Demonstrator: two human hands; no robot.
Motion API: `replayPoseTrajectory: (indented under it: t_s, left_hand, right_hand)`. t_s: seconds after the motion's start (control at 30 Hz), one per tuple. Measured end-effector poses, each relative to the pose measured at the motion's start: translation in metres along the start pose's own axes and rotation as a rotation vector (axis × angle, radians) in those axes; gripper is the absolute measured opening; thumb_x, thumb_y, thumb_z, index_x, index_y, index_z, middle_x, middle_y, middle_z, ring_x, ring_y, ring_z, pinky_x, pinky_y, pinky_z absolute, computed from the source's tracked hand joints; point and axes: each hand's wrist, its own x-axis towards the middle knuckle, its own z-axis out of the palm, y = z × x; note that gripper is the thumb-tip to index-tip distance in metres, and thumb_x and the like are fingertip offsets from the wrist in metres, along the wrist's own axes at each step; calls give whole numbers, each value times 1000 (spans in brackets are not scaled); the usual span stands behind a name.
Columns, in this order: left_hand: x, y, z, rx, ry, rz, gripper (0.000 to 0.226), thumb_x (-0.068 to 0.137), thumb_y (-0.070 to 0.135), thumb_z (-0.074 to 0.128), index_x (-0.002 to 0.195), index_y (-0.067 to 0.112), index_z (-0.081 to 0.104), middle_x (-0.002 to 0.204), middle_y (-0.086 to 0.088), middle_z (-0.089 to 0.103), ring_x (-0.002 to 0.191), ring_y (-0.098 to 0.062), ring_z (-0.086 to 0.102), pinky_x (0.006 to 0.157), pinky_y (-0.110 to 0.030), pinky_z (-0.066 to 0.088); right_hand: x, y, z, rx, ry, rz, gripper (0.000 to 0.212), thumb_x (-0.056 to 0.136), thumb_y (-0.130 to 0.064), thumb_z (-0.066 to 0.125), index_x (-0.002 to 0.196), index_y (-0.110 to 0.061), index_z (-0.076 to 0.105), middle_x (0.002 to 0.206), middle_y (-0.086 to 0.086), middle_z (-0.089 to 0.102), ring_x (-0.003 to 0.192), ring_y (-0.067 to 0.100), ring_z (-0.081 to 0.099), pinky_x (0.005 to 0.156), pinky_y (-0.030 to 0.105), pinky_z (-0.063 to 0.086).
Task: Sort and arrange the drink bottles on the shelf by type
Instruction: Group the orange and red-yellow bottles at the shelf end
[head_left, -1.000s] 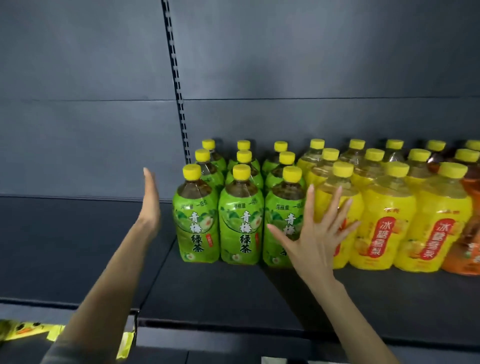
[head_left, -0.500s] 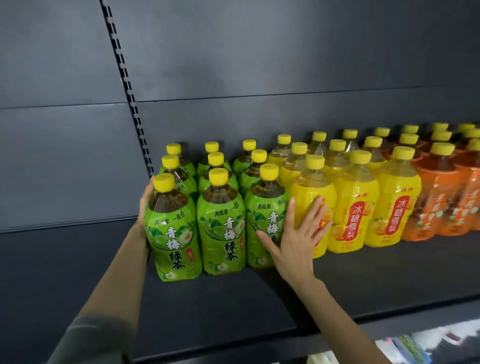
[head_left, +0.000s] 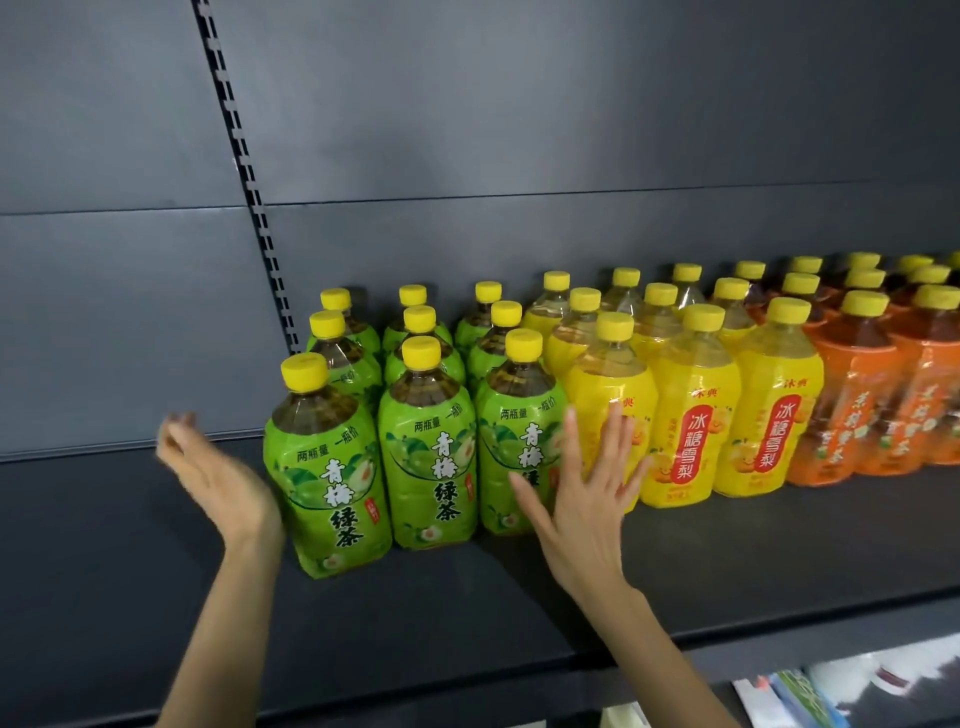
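The left hand, loosely open, has come off the leftmost green bottle; the right hand stays spread flat on a yellow bottle.

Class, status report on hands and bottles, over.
Left hand open beside green bottles. Right hand open, spread over green and yellow bottles. Orange bottles at right. Nothing else in front.

Shop: dark shelf w/ slotted upright, stocked rows of identical drink bottles.
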Motion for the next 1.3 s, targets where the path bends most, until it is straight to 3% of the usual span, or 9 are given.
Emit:
replayPoseTrajectory:
  t_s: [0.07,0.17,0.27,0.43,0.77,0.9,1.0,1.2,1.3]
  left_hand:
    - [-42,-1,-9,77,-52,160,56,101,39,27,146,7,20,150,-13,27,137,-21,28,112,-33,25]
    - [-93,-23,-11,308,-307,217,102,83,69,35,148,3,-6,157,-14,3,142,-15,5,116,-34,5]
    - [-102,-38,-3,575,-335,323,139,57,95,30,146,-4,-12,154,-24,0,143,-36,2,113,-48,3]
    - [-85,-48,10,714,-336,358,153,43,101,28,143,-8,-14,151,-32,1,140,-47,5,110,-61,8]
    - [-109,-69,1,902,-272,568,97,90,56,42,146,-5,-9,145,-44,8,135,-58,12,99,-74,24]
    - [-156,-72,3,949,-443,870,80,95,44,38,149,4,-6,152,-32,3,140,-48,5,107,-66,16]
    - [-170,-62,23,1008,-488,994,75,94,49,32,151,12,1,155,-22,2,140,-46,8,107,-63,11]
    - [-168,-61,56,1075,-467,778,65,94,55,25,147,16,24,152,-28,8,134,-56,11,87,-80,21]
    - [-167,-54,66,1147,-505,659,65,97,55,16,145,12,27,149,-34,12,131,-61,14,81,-83,23]
  right_hand:
    - [4,6,-2,128,20,151,87,85,-74,30,150,-32,-12,157,5,-18,145,27,-14,113,60,-2]
    - [11,13,-2,224,3,188,96,81,-79,30,150,-27,-11,156,9,-17,144,23,-17,112,60,0]
    - [13,11,3,219,-26,162,104,76,-83,32,149,-24,-11,155,16,-18,143,29,-18,110,59,-1]
    - [15,11,15,144,-24,178,109,72,-88,27,148,-25,-18,153,24,-15,142,34,-16,109,62,-1]
    - [-3,25,7,77,-102,17,79,93,-66,21,148,-26,-18,153,18,-22,142,38,-17,111,60,6]
    - [-15,39,-12,74,-221,-38,75,92,-61,24,147,-35,-21,152,2,-36,141,23,-28,113,51,1]
    - [-7,56,-23,-66,-159,-9,74,93,-62,22,151,-28,-8,157,11,-18,145,28,-16,113,58,3]
    - [48,141,-56,-116,-143,147,90,82,-78,18,148,-28,-18,152,16,-24,141,36,-17,108,66,5]
    - [55,149,-53,-154,-219,128,95,84,-78,12,151,-13,-1,152,29,-6,140,46,1,104,68,18]
